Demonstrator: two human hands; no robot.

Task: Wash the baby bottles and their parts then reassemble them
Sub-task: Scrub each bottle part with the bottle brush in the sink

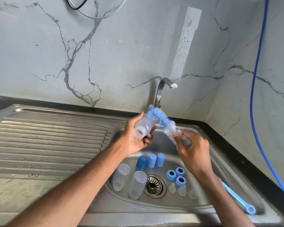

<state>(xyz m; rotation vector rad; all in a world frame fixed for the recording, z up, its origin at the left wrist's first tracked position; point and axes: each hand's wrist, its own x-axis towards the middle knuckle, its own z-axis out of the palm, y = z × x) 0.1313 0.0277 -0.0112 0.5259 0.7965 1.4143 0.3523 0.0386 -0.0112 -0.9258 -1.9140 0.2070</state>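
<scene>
A: Left hand [134, 138]?
B: Wrapped round a clear baby bottle [143, 128], which is held above the sink [164, 145]. The bottle is tilted, with its open mouth turned toward the camera and its base pointed toward the tap [161, 92].
A: Right hand [193, 153]?
B: Clamped on a bottle brush [164, 122]. It is gripped at the white bristles. The blue bristle end is laid against the bottle's base, on the outside.
A: Handle?
B: A blue handle [236, 196] with a ring end is seen beyond the right forearm, in line with the brush. The join is hidden by the wrist, so it cannot be told whether it is the same tool.
A: Other parts?
B: All are placed in the basin. Two more clear bottles [121, 176] are set left of the drain strainer [153, 185]. Three blue caps [152, 160] are lined up behind it, the left one darker. Three blue collar rings [180, 171] are clustered to its right. Three clear nipples [182, 190] are set just in front of the rings.
A: Surroundings?
B: A ribbed drainboard [47, 136] is seen to the left, with water drops on it. A marbled wall [121, 54] is seen behind. A blue hose [256, 79] is hung down the right side.
</scene>
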